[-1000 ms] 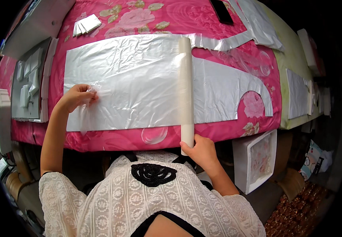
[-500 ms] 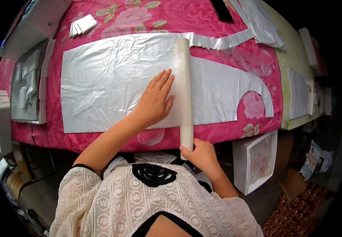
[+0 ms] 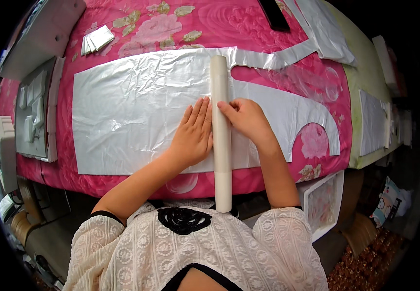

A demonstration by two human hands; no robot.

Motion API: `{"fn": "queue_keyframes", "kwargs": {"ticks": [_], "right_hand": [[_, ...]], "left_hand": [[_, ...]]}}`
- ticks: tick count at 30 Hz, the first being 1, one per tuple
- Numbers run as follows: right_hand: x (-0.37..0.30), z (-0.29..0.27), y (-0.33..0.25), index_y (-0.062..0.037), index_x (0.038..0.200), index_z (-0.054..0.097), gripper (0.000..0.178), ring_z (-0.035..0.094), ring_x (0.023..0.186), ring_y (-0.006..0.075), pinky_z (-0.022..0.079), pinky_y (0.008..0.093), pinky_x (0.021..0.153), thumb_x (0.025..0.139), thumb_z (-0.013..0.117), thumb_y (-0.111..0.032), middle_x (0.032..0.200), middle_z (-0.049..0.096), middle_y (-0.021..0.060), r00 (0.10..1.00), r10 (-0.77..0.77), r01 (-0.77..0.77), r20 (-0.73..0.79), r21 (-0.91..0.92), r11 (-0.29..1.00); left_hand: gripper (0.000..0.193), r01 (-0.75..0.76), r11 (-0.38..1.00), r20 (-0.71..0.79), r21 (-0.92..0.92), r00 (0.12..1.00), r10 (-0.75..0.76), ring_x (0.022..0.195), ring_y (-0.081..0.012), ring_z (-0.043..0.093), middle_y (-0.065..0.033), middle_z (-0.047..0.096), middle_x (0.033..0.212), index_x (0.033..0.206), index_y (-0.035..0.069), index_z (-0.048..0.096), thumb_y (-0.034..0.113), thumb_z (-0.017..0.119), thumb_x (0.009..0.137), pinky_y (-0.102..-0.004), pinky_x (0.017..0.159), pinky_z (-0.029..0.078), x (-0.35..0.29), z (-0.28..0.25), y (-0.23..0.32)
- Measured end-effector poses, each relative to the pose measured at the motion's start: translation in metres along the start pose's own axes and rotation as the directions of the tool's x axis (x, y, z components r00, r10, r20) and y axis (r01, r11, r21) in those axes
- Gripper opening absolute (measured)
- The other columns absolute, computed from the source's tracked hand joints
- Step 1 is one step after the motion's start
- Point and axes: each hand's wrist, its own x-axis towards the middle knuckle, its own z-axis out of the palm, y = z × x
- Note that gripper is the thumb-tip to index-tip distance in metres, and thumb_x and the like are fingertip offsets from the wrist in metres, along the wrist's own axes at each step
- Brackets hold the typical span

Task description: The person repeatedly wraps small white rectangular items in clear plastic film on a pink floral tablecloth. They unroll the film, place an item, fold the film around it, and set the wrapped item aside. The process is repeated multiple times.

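Observation:
A thin silvery-white plastic apron (image 3: pixel 122 119) lies spread across the pink flowered cloth, with its curved neck part to the right. Across it rests a long off-white tube (image 3: pixel 222 165), whose near end sticks out over the table edge towards my body. My left hand (image 3: pixel 193 133) presses flat on the plastic, fingers straight and close together, along the tube's left side. On the other side my right hand (image 3: pixel 249 119) has its thumb over the tube and its fingers curled; their tips are partly hidden.
Small folded silvery packets (image 3: pixel 97 40) lie at the back left. A shallow grey tray (image 3: pixel 35 138) with white packets is on the left, beside a white foam box (image 3: pixel 47 43). A dark phone (image 3: pixel 274 15) and more plastic film (image 3: pixel 334 39) lie at the back right. A white bin (image 3: pixel 338 194) stands below the edge.
My right hand has left the tube's near end and moved up to its middle. The tube has shifted slightly left and nearer to me. My left hand stays flat on the plastic.

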Motion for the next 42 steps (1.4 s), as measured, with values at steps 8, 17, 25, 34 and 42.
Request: {"fn": "queue_keyframes", "kwargs": {"ticks": [8,17,25,34,42], "right_hand": [[0.083,-0.006,-0.003,-0.0019,0.100,0.060,0.028,0.058,0.078,0.0138,0.047,0.0266,0.071,0.092,0.054,-0.028,0.092,0.062,0.0067,0.999,-0.017,-0.009,0.027,0.765,0.644],[0.103,-0.102,0.015,-0.0011,0.118,0.048,0.032,0.051,0.113,0.0304,0.041,0.0420,0.097,0.094,0.048,-0.022,0.125,0.051,0.0195,0.890,-0.042,0.452,-0.454,0.891,-0.044],[0.060,0.003,-0.131,0.0008,0.126,0.045,0.040,0.054,0.109,0.0208,0.041,0.0299,0.093,0.095,0.049,-0.023,0.119,0.057,0.0136,0.768,-0.519,0.627,-0.375,0.604,0.492],[0.030,0.227,-0.147,0.0078,0.138,0.022,0.070,0.032,0.129,0.0410,0.023,0.0447,0.109,0.086,0.055,-0.025,0.136,0.037,0.0284,0.655,-0.678,0.722,0.333,-0.009,0.692],[-0.030,0.049,-0.066,-0.0012,0.124,0.049,0.054,0.045,0.121,0.0350,0.036,0.0429,0.101,0.076,0.067,-0.016,0.123,0.054,0.0151,0.480,-0.876,0.867,-0.049,-0.122,0.482]], "left_hand": [[0.058,0.030,1.000,-0.003,0.007,1.000,-0.030,0.137,-0.0367,0.022,-0.0262,0.026,0.144,0.137,-0.011,0.025,0.018,0.035,0.088,-0.0456,0.112,0.013,0.002,-0.004,0.003],[0.059,0.023,1.000,0.013,0.018,1.000,-0.024,0.138,-0.0352,0.020,-0.0255,0.025,0.145,0.137,-0.010,0.025,0.020,0.036,0.088,-0.0449,0.113,0.012,0.001,-0.002,0.003],[0.059,-0.006,0.999,0.013,0.035,1.000,0.006,0.136,-0.0400,0.021,-0.0282,0.025,0.144,0.137,-0.010,0.025,0.021,0.037,0.089,-0.0489,0.111,0.014,-0.003,0.005,-0.003],[0.061,-0.045,0.996,-0.063,0.079,0.997,0.050,0.137,-0.0337,0.023,-0.0231,0.026,0.145,0.137,-0.009,0.026,0.018,0.041,0.085,-0.0459,0.112,0.017,0.005,0.010,0.001],[0.065,-0.019,0.988,-0.130,-0.156,0.992,-0.001,0.137,-0.0355,0.020,-0.0239,0.026,0.144,0.139,-0.006,0.026,0.020,0.046,0.082,-0.0456,0.112,0.014,-0.003,0.014,-0.004]]}}
